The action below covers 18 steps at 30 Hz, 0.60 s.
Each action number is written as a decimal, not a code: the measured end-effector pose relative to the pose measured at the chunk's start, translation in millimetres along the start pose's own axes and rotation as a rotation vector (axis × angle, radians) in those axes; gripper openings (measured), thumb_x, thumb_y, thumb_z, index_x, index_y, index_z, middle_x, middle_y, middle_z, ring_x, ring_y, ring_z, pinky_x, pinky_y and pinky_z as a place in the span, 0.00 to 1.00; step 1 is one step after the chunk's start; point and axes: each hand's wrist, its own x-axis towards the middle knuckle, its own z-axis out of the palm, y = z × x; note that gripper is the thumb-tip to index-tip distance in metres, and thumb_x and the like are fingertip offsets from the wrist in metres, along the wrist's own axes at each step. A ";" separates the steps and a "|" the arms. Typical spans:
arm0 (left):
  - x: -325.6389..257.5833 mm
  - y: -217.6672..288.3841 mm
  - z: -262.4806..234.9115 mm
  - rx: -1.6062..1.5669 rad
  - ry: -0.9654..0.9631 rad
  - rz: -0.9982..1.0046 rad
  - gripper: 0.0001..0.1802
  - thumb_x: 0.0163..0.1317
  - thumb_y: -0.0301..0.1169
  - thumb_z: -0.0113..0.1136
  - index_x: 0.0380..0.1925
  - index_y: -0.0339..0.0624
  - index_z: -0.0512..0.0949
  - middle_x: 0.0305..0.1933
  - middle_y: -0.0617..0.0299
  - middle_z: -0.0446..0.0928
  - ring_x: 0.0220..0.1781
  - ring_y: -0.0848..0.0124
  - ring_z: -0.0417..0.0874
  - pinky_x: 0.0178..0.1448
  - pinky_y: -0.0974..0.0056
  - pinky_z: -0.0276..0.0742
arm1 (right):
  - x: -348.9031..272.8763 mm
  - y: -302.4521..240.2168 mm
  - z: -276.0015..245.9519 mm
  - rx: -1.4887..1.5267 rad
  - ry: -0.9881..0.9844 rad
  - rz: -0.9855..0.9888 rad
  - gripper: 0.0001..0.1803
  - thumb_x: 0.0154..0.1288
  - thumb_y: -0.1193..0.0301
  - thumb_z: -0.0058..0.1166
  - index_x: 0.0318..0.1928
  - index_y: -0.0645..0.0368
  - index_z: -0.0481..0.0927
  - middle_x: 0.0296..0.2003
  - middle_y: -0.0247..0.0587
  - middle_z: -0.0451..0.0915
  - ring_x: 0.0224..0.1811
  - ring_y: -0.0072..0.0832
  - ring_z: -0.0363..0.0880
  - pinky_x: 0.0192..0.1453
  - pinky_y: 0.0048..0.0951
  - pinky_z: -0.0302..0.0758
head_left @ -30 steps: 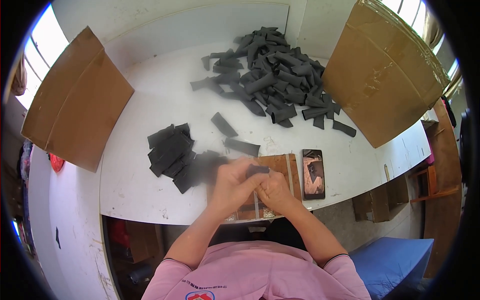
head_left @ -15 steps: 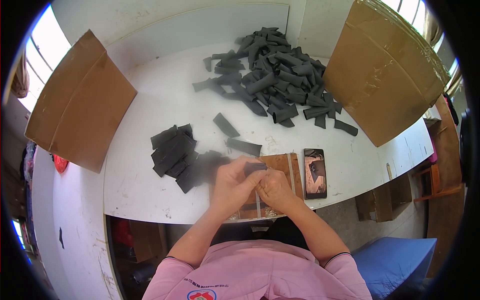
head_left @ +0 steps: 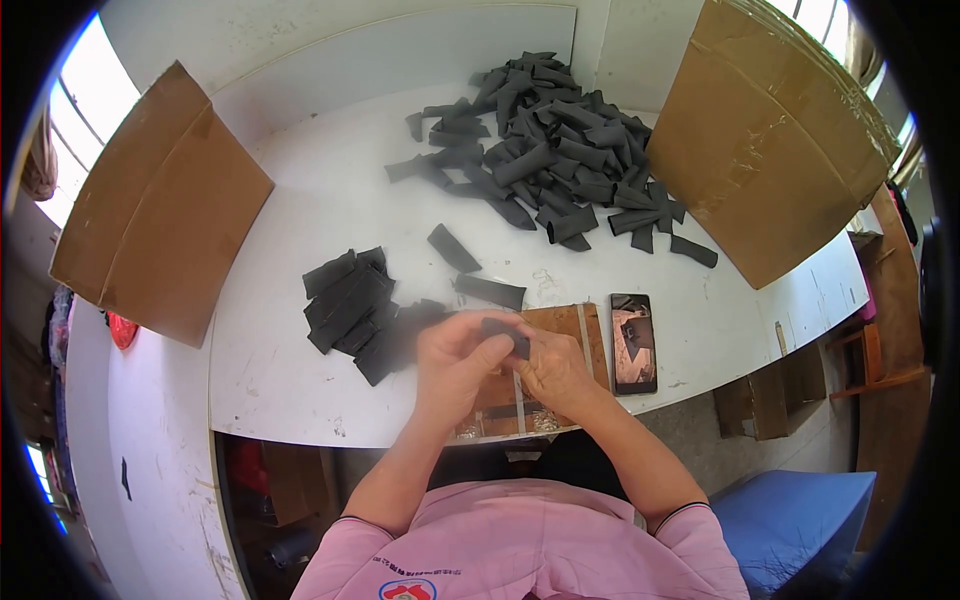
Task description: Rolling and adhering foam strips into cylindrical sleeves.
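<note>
Above a brown board (head_left: 565, 322) at the table's front edge, both my hands hold one short black tube-like sleeve (head_left: 508, 336). My left hand (head_left: 455, 362) is closed around it, thumb pressed on its top. Curled fingers of my right hand (head_left: 558, 372) grip its right end. Part of the sleeve is hidden by the fingers. Left of my hands lies a flat, overlapping stack of black pieces (head_left: 347, 305), blurred toward the near right. Two loose black pieces, one tilted (head_left: 454, 248) and one nearly level (head_left: 490, 292), rest just beyond my hands.
A large heap of black sleeves (head_left: 570, 150) covers the back right of the white table (head_left: 310, 200). Cardboard boxes flank it, one left (head_left: 165, 210) and one right (head_left: 770, 140). A phone (head_left: 634, 343) lies right of the board. A blue object (head_left: 795, 530) stands below right.
The sleeve has turned in my fingers and now shows more of its side. My left thumb has shifted onto it, and my right hand has opened out slightly to the right.
</note>
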 end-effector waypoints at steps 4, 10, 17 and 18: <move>7.0 18.6 6.8 0.255 -0.050 -0.054 0.05 0.51 0.23 0.56 0.29 0.33 0.76 0.31 0.61 0.77 0.34 0.77 0.75 0.38 0.74 0.71 | 2.2 -6.0 -12.6 -0.007 -0.017 -0.098 0.09 0.52 0.66 0.52 0.30 0.57 0.74 0.20 0.39 0.72 0.24 0.37 0.73 0.25 0.35 0.68; 1.6 8.7 2.2 0.410 -0.084 -0.069 0.03 0.53 0.21 0.55 0.29 0.33 0.75 0.26 0.63 0.74 0.27 0.80 0.74 0.32 0.76 0.70 | -9.9 -0.1 4.1 0.108 -0.104 0.049 0.13 0.56 0.68 0.48 0.38 0.65 0.71 0.27 0.48 0.74 0.32 0.43 0.75 0.33 0.36 0.71; -2.4 5.9 11.0 -0.032 0.107 0.110 0.07 0.56 0.25 0.51 0.35 0.36 0.74 0.35 0.57 0.75 0.35 0.74 0.75 0.34 0.73 0.72 | 8.4 -16.3 -20.0 0.001 -0.080 0.011 0.10 0.52 0.65 0.52 0.27 0.59 0.73 0.22 0.42 0.73 0.26 0.39 0.73 0.28 0.37 0.68; -1.8 12.2 13.0 -0.224 0.134 0.090 0.07 0.56 0.28 0.53 0.33 0.37 0.73 0.33 0.52 0.74 0.38 0.64 0.74 0.46 0.61 0.69 | 11.9 -21.5 -26.8 -0.006 -0.046 -0.032 0.11 0.51 0.64 0.53 0.25 0.59 0.72 0.21 0.41 0.73 0.25 0.38 0.73 0.27 0.37 0.68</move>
